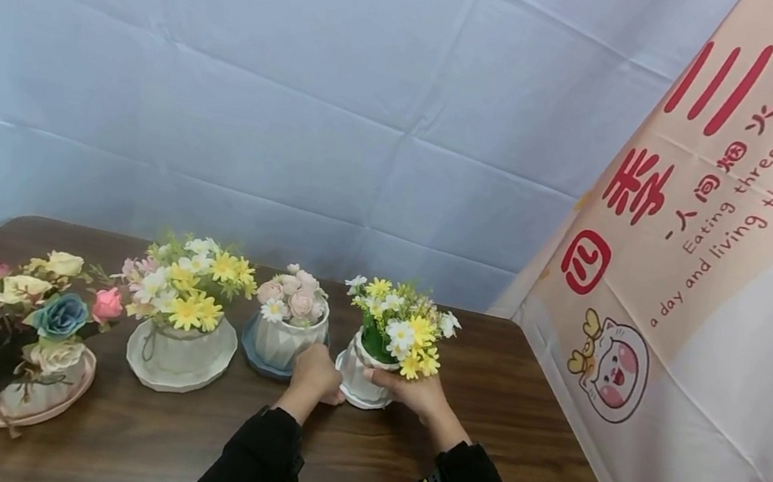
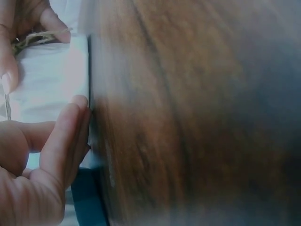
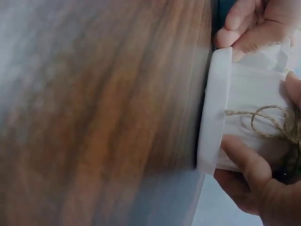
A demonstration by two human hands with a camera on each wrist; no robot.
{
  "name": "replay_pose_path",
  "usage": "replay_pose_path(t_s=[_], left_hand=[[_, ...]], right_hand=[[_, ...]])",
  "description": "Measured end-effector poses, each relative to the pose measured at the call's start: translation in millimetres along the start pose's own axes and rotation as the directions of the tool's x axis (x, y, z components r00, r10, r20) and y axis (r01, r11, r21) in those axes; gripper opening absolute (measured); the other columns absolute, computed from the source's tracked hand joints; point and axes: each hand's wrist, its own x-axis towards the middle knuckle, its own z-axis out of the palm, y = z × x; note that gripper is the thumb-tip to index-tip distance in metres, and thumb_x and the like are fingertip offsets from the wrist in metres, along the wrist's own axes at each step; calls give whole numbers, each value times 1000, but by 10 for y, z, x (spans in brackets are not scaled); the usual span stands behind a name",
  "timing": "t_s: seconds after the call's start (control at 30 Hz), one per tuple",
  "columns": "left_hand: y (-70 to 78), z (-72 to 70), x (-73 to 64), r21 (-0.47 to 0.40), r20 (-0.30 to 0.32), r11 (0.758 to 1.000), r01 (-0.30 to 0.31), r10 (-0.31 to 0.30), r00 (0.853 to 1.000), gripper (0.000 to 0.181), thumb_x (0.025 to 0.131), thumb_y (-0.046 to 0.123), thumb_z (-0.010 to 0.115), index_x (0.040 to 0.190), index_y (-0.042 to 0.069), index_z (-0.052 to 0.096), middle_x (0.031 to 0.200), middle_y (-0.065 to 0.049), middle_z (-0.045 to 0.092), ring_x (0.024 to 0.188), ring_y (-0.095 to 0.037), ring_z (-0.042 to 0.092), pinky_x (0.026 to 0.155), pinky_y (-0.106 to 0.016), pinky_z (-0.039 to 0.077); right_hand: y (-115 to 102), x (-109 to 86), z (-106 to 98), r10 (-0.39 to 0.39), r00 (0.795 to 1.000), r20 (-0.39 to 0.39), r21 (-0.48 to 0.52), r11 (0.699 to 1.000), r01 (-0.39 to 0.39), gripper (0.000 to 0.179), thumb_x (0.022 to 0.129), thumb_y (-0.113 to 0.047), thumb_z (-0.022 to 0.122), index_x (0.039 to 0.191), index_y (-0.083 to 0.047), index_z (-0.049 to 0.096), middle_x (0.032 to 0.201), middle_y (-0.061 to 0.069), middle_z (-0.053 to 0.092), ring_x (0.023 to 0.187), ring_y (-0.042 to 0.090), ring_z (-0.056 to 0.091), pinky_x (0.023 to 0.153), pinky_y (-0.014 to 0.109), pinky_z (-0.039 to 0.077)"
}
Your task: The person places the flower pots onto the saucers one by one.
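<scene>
My left hand [image 1: 314,373] pinches the edge of a white saucer [image 3: 217,108] under the rightmost flowerpot, its fingertips at the rim in the left wrist view. On that saucer stands a white ribbed flowerpot [image 1: 360,368] with yellow and white daisies [image 1: 403,328] and a twine bow [image 3: 270,125]. My right hand [image 1: 419,394] grips this pot from the right, thumb across its front. Just left of my left hand, a white faceted flowerpot [image 1: 280,340] with pale pink roses [image 1: 298,294] sits on a blue saucer [image 1: 254,355].
Further left, a white pot [image 1: 175,351] of yellow and white flowers stands on a white scalloped saucer [image 1: 145,376]. At far left is a pot of mixed roses [image 1: 59,316] on a pink-rimmed saucer [image 1: 24,420]. A printed cloth [image 1: 678,363] hangs along the right side of the brown wooden table [image 1: 514,438].
</scene>
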Motion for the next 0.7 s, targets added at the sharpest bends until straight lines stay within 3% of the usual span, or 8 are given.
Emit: replay_pose_path(t_s=[0.1, 0.23, 0.37, 0.43, 0.5, 0.6, 0.67, 0.7], left_hand=[[-35, -34, 4, -50, 38, 999, -18, 20, 999, 6, 70, -6, 62, 75, -6, 59, 63, -14, 60, 51, -22, 63, 56, -31, 54], [-109, -110, 2, -136, 109, 989, -50, 65, 992, 3, 73, -6, 58, 74, -7, 61, 50, -9, 58, 43, -18, 60, 46, -27, 52], [-178, -211, -28, -140, 159, 983, -116, 137, 978, 15, 79, -2, 58, 90, -13, 61, 50, -6, 57, 41, -15, 57, 41, -26, 50], [-197, -269, -51, -95, 155, 979, -179, 192, 969, 24, 81, 0, 59, 100, -15, 60, 51, -7, 57, 42, -17, 57, 40, -28, 50], [-207, -336, -69, 6, 131, 961, -275, 272, 953, 24, 81, 3, 62, 98, -13, 61, 57, -9, 59, 50, -21, 60, 47, -31, 51], [-229, -434, -108, 156, 104, 907, -392, 379, 919, 20, 81, 7, 65, 94, -8, 63, 71, -12, 62, 68, -28, 61, 60, -39, 51], [-251, -506, -147, 232, 109, 866, -443, 430, 896, 20, 83, 11, 66, 93, -5, 63, 85, -14, 63, 83, -31, 60, 69, -42, 49], [-263, -545, -175, 239, 123, 860, -451, 434, 893, 21, 84, 12, 66, 96, -5, 62, 88, -15, 62, 85, -32, 60, 71, -43, 49]], right_hand=[[153, 68, 26, 7, 1000, -2, -17, 1000, -7, 72, 75, -17, 79, 135, -5, 42, 127, 10, 49, 116, 28, 47, 95, 46, 39], [156, 77, 72, 18, 1000, 15, -40, 999, -17, 78, 77, -24, 77, 139, -5, 35, 133, 13, 44, 120, 29, 43, 98, 46, 36], [80, 47, 108, 45, 997, 57, -87, 995, -40, 76, 81, -27, 73, 140, 1, 34, 134, 20, 42, 120, 35, 42, 97, 50, 36], [40, 16, 111, 82, 994, 70, -133, 989, -72, 74, 82, -32, 70, 139, 1, 36, 134, 22, 43, 121, 38, 42, 97, 51, 36], [12, -22, 105, 115, 991, 71, -175, 979, -101, 73, 84, -37, 67, 139, 1, 37, 134, 24, 43, 121, 39, 41, 97, 51, 36], [-17, -99, 82, 151, 986, 74, -250, 960, -128, 67, 86, -42, 63, 134, 1, 45, 127, 24, 49, 115, 40, 47, 91, 51, 41], [-25, -151, 60, 145, 985, 90, -288, 951, -114, 64, 87, -42, 63, 132, 0, 47, 123, 23, 52, 112, 39, 49, 88, 49, 43], [-30, -180, 50, 142, 985, 98, -307, 946, -106, 62, 87, -41, 63, 131, 0, 48, 122, 22, 53, 111, 38, 50, 86, 49, 44]])
